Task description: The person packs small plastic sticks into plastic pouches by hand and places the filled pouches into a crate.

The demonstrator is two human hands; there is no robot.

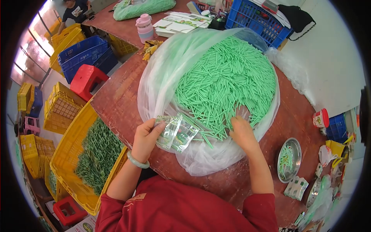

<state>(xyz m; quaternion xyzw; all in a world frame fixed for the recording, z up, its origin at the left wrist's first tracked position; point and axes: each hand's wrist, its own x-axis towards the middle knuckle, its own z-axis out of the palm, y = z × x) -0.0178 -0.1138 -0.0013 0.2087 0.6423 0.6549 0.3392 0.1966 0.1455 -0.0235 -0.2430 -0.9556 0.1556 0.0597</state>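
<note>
A large clear plastic bag point(158, 81) lies open on the red table point(116, 96), filled with a heap of thin green sticks point(228, 77). My left hand point(146, 135), with a bracelet on its wrist, pinches printed clear packets point(176, 133) with green edges, at the near left side of the bag. At the near edge of the heap, my right hand point(241, 131) reaches in among the sticks. Its fingertips are partly hidden, so what they hold cannot be made out. A few loose sticks lie on the plastic between my two hands.
A yellow crate point(63, 154) of green packets stands at the left. On the table are a metal bowl point(289, 160) with some sticks, a pink bottle point(145, 29) and a blue basket point(255, 23). Red stools and more crates fill the floor at left. A person point(75, 11) is at the far left.
</note>
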